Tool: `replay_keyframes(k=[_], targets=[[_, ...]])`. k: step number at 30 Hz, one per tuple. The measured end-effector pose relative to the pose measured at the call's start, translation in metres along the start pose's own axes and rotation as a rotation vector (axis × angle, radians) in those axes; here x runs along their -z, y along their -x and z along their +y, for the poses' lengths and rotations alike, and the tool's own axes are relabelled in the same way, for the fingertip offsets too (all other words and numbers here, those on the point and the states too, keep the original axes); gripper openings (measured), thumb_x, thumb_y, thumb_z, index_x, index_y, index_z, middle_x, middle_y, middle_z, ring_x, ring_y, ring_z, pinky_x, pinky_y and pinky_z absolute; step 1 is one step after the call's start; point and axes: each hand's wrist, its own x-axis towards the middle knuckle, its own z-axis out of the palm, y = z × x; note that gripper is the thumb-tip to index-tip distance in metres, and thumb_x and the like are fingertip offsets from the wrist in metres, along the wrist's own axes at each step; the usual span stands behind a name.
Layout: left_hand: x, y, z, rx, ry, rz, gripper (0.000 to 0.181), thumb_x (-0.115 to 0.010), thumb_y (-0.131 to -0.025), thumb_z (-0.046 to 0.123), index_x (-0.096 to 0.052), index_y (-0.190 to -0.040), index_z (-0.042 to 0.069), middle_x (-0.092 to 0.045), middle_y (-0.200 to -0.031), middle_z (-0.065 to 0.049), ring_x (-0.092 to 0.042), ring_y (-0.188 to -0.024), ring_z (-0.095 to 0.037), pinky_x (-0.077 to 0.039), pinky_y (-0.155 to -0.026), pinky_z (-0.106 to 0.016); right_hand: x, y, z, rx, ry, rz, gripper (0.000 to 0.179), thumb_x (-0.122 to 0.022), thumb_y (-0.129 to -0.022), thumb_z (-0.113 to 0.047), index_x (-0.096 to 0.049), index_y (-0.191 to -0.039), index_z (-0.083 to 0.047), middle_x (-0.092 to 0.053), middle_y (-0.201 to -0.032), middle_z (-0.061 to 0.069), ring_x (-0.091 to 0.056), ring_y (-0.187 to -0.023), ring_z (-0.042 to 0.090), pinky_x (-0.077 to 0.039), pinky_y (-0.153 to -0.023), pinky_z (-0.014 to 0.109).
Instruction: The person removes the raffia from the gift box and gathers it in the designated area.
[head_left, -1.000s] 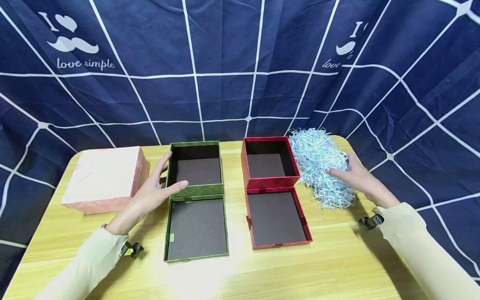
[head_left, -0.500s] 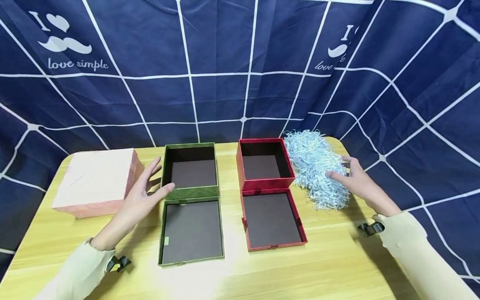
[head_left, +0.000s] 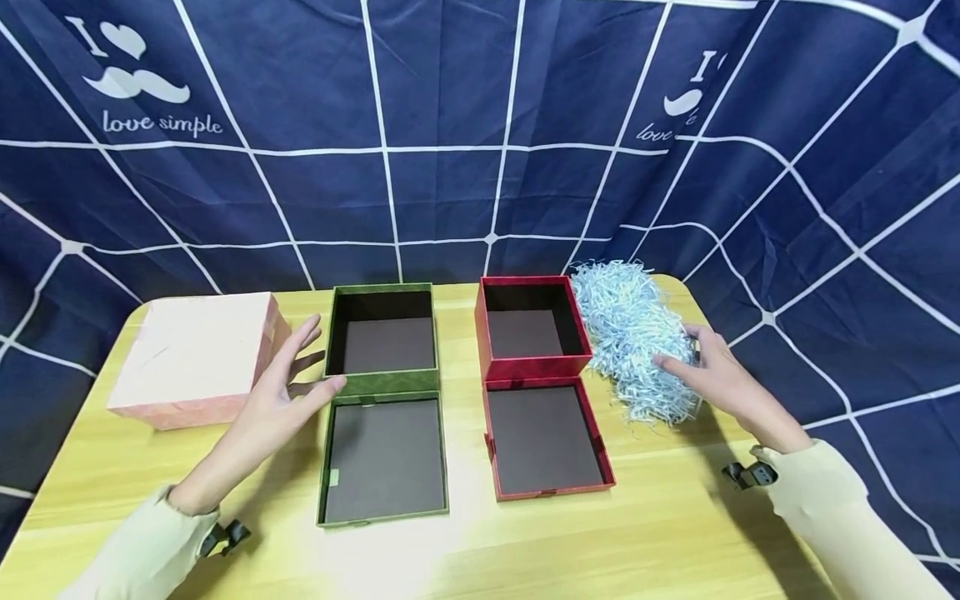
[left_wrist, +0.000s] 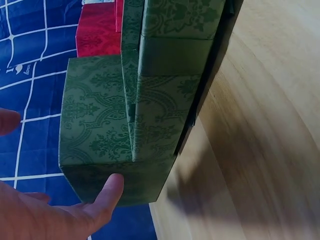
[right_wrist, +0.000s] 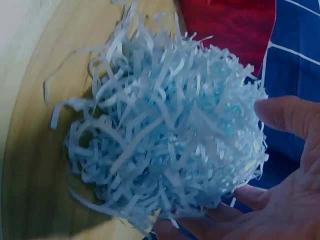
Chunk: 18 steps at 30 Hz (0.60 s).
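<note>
At the left side of a green patterned box [head_left: 393, 382] is my left hand [head_left: 277, 400], its fingers spread and nothing in its grasp. In the left wrist view the thumb [left_wrist: 112, 187] overlaps the side of the green box [left_wrist: 92, 110]. My right hand [head_left: 720, 379] rests at the right edge of a fluffy heap of light blue shredded paper [head_left: 626, 325]. Seen from the right wrist, the thumb and fingers stand apart around the shredded paper [right_wrist: 170, 125], with some fingertips hidden beneath it.
A green lid [head_left: 386, 462] lies hollow side up in front of the green box. Right of it, a red box [head_left: 536, 367] stands behind its red lid [head_left: 547, 437]. A pale pink box [head_left: 191, 354] sits at the left. Blue gridded cloth [head_left: 442, 192] hangs behind the table.
My left hand has drawn back a little leftward from the green box's rim. The right hand stays beside the shredded paper with its grasp slightly loosened. The head view has shifted slightly.
</note>
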Motion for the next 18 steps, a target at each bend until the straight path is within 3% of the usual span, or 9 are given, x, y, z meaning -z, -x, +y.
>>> replay_keyframes(k=[7, 11, 14, 18], targets=[[0.004, 0.005, 0.004, -0.017, 0.003, 0.013, 0.084, -0.071, -0.105, 0.008, -0.025, -0.174, 0.013, -0.028, -0.174, -0.021, -0.044, -0.147, -0.054, -0.048, -0.095, -0.013, -0.003, 0.007, -0.005, 0.027, -0.035, 0.063, 0.089, -0.061, -0.112, -0.033, -0.009, -0.165, 0.016, -0.014, -0.164, 0.046, -0.024, -0.145, 0.061, -0.028, -0.111, 0.075], [0.006, 0.01, 0.006, -0.023, 0.01, 0.015, 0.083, -0.071, -0.106, 0.009, -0.025, -0.174, 0.013, -0.028, -0.174, -0.019, -0.044, -0.147, -0.051, -0.049, -0.097, -0.013, -0.003, 0.008, -0.005, 0.038, -0.086, 0.154, 0.087, -0.058, -0.111, -0.03, -0.007, -0.166, 0.014, -0.012, -0.165, 0.045, -0.024, -0.145, 0.066, -0.026, -0.113, 0.078], [0.007, 0.014, 0.006, -0.048, 0.012, 0.031, 0.08, -0.07, -0.106, 0.006, -0.028, -0.174, 0.014, -0.031, -0.172, -0.018, -0.048, -0.145, -0.043, -0.049, -0.1, -0.014, -0.003, 0.01, -0.005, 0.045, -0.127, 0.225, 0.084, -0.057, -0.111, -0.029, -0.01, -0.166, 0.013, -0.013, -0.166, 0.043, -0.024, -0.146, 0.068, -0.024, -0.116, 0.077], [0.011, 0.023, 0.006, -0.092, -0.006, 0.071, 0.078, -0.07, -0.104, 0.0, -0.034, -0.171, 0.016, -0.039, -0.168, -0.016, -0.054, -0.14, -0.019, -0.049, -0.102, -0.016, -0.009, 0.014, -0.008, 0.045, -0.202, 0.276, 0.079, -0.057, -0.112, -0.03, -0.017, -0.167, 0.01, -0.016, -0.169, 0.037, -0.026, -0.15, 0.064, -0.025, -0.122, 0.07]])
